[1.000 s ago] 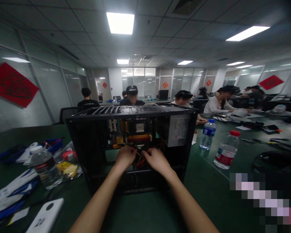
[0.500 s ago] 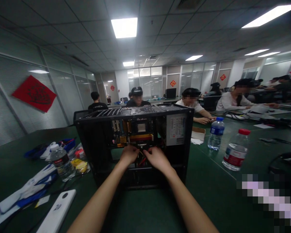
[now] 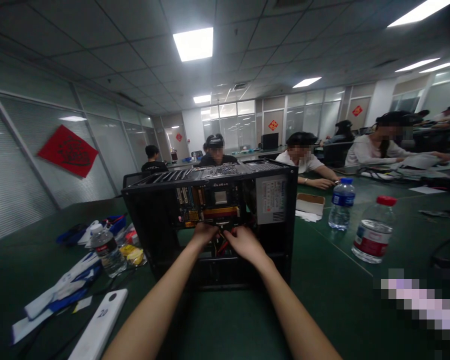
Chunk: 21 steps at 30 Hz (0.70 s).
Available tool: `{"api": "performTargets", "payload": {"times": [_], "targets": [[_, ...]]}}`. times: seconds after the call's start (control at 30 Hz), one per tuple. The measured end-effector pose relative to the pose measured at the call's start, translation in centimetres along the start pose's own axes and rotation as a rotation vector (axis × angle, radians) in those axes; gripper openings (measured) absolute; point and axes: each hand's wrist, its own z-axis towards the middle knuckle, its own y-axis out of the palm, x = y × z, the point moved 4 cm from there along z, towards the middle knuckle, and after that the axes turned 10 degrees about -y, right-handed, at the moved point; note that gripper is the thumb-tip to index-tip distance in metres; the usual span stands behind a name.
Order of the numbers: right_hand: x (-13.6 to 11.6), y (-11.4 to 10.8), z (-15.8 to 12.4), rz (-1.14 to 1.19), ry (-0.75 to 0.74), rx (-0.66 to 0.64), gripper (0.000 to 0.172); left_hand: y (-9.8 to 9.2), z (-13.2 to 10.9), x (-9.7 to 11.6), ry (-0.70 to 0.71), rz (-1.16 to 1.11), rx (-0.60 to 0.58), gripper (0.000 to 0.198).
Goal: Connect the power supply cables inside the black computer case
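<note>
Shifted twd 3 o'clock in view vs. 1 s ago: white-capped bottle (image 3: 107,252) & red-capped bottle (image 3: 373,234), now approx. 9 & 3 o'clock of PC case (image 3: 213,274), resp. Case stands at view ctr, open side facing cam. L hand (image 3: 201,237) & R hand (image 3: 245,243) reach into its lower part, fingers curled, tips close tog. at wires (image 3: 221,246); can't tell if pinching. Circuit board (image 3: 210,199): 12 o'clock of hands.
</note>
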Motion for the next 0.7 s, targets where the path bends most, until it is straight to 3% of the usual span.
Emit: {"api": "performTargets", "payload": {"times": [0.27,0.43,0.7], "targets": [[0.6,0.4,0.6,0.111,0.026,-0.031,0.034,0.8,1.3,-0.2,-0.026,-0.027,0.032,0.021],[1.2,0.4,1.0,0.440,0.222,-0.034,0.018,0.5,1.9,-0.7,-0.018,0.000,0.016,0.021],[0.8,2.3,2.5,0.689,0.525,-0.183,0.025,0.6,2.6,-1.2,0.002,-0.004,0.029,0.024]]}}
